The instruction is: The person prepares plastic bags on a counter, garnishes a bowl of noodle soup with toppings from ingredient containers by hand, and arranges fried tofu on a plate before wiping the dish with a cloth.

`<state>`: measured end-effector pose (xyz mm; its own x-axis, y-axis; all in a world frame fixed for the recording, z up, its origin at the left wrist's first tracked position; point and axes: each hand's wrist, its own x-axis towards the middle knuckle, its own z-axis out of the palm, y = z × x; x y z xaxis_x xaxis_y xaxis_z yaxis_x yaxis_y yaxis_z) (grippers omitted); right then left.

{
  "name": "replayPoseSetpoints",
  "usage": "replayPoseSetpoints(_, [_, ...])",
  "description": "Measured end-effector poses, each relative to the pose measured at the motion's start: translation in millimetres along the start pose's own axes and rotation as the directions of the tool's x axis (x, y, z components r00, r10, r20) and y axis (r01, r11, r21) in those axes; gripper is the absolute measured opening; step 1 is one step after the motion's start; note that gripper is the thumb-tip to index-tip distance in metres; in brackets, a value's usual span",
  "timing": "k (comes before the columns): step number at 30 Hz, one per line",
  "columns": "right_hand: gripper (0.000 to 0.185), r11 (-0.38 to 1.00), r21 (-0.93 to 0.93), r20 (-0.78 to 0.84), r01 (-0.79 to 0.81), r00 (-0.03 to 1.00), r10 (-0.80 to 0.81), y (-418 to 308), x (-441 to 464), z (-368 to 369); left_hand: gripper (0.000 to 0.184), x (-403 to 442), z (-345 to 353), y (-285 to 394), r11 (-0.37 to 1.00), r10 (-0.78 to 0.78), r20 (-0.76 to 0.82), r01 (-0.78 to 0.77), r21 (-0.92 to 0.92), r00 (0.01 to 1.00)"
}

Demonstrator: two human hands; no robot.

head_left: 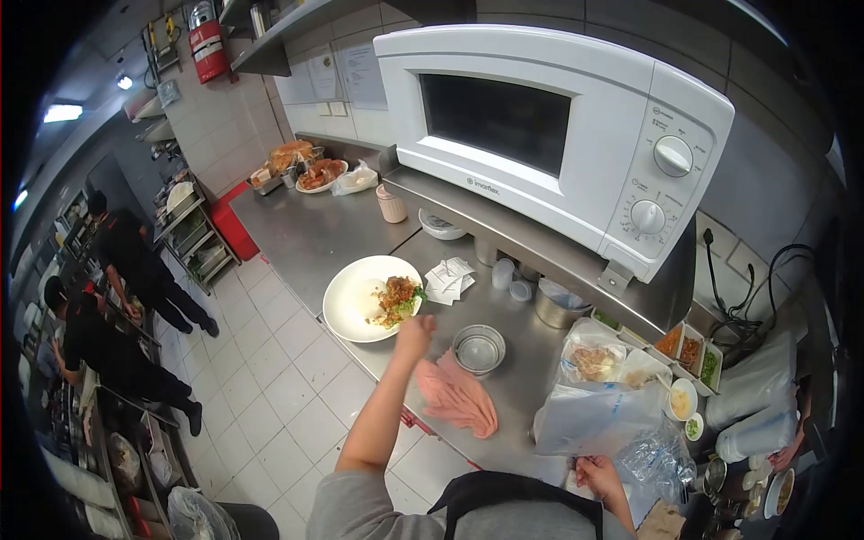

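Note:
A wide white plate (pixel 346 310) on the steel counter holds a white mound, which looks like rice, beside browned chopped food (pixel 396 297) and green leaves. My left hand (pixel 416 337) is closed at the plate's near right rim, above the counter; whatever its fingers pinch is too small to tell. Below it lies a crumpled pink cloth (pixel 457 396), next to a round metal bowl (pixel 479 349). Low on the right, my right hand (pixel 601 477) has curled fingers beside a clear plastic bag (pixel 598 421) and something white; its grip is partly hidden.
A white microwave (pixel 504 135) stands on a raised steel shelf. Paper slips (pixel 448 281) lie right of the plate. Garnish containers (pixel 693 351) line the right. Plates of food (pixel 319 175) sit at the far end. Two people in black (pixel 126 261) stand across the tiled floor.

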<state>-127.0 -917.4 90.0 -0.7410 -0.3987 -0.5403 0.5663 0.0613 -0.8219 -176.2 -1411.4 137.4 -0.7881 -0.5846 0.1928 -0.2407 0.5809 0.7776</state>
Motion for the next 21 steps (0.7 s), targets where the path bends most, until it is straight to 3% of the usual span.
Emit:
replayPoseSetpoints(2, [0.013,1.0,-0.02,-0.006,0.011,1.0,-0.012,-2.4,-3.4,3.7,0.049,-1.4,-24.9,-27.3,0.918,-0.324,0.239,0.366,-0.156,0.915])
replayPoseSetpoints(3, [0.013,0.999,-0.037,-0.018,0.011,1.0,-0.012,-4.0,-4.3,5.9,0.053,-6.9,-33.2,-43.6,0.811,-0.455,0.283,0.524,-0.259,0.844])
replayPoseSetpoints(4, [0.013,0.999,-0.053,-0.029,0.011,1.0,-0.012,-5.1,-4.3,7.4,0.06,-14.9,-40.0,-57.9,0.667,-0.564,0.342,0.659,-0.347,0.751])
replayPoseSetpoints(5, [0.013,0.997,-0.071,-0.023,0.02,1.0,-0.021,-5.4,-3.3,7.1,0.072,-25.1,-50.7,-59.5,0.588,-0.595,0.367,0.699,-0.408,0.715])
replayPoseSetpoints(7, [0.014,0.994,-0.109,-0.012,0.03,0.999,-0.031,-3.5,-2.3,6.8,0.074,-33.3,-57.6,-76.2,0.393,-0.626,0.327,0.648,-0.652,0.708])
replayPoseSetpoints(10, [0.014,0.973,-0.219,-0.027,0.067,0.997,-0.074,-9.9,-3.8,13.4,0.067,-20.4,-65.5,-100.0,0.046,-0.367,0.41,0.457,-0.888,0.835])
replayPoseSetpoints(12, [0.017,0.948,-0.291,0.023,0.129,0.991,-0.128,-10.0,-1.7,12.3,0.055,-4.9,-59.6,-130.0,0.078,-0.277,0.389,0.424,-0.902,0.879])
replayPoseSetpoints(13, [0.018,0.921,-0.372,0.009,0.111,0.993,-0.116,-8.3,0.0,11.4,0.049,-3.2,-56.6,-140.9,0.16,-0.301,0.356,0.415,-0.896,0.885])
replayPoseSetpoints(14, [0.02,0.893,-0.444,-0.024,0.079,0.995,-0.1,-11.1,-1.6,15.2,0.047,1.2,-55.9,-149.0,0.057,-0.279,0.371,0.401,-0.914,0.886])
replayPoseSetpoints(15, [0.023,0.845,-0.526,-0.032,0.097,0.991,-0.133,-19.5,-7.9,21.8,0.047,0.9,-60.8,-138.7,0.11,-0.295,0.355,0.4,-0.91,0.887])
replayPoseSetpoints(16, [0.023,0.873,-0.472,-0.018,0.121,0.989,-0.147,-3.0,0.8,15.1,0.047,4.6,-61.3,-140.9,0.123,-0.311,0.314,0.366,-0.922,0.897])
replayPoseSetpoints(17, [0.022,0.857,-0.495,0.033,0.145,0.988,-0.148,-7.4,-5.0,15.6,0.047,7.8,-61.3,-148.6,0.051,-0.273,0.325,0.351,-0.935,0.905])
replayPoseSetpoints(19, [0.017,0.921,-0.324,-0.04,0.215,0.97,-0.24,-4.0,-19.8,14.4,0.049,-5.6,-59.4,-125.3,0.136,-0.225,0.204,0.238,-0.962,0.953])
replayPoseSetpoints(20, [0.013,0.93,-0.277,-0.049,0.244,0.963,-0.267,-7.5,-32.3,8.5,0.05,-5.4,-60.2,-134.6,0.054,-0.28,0.237,0.262,-0.964,0.93])
replayPoseSetpoints(21, [0.013,0.927,-0.272,-0.103,0.258,0.95,-0.295,-12.9,-49.3,-1.7,0.052,-7.3,-58.4,-155.0,0.041,-0.238,0.236,0.253,-0.967,0.942])
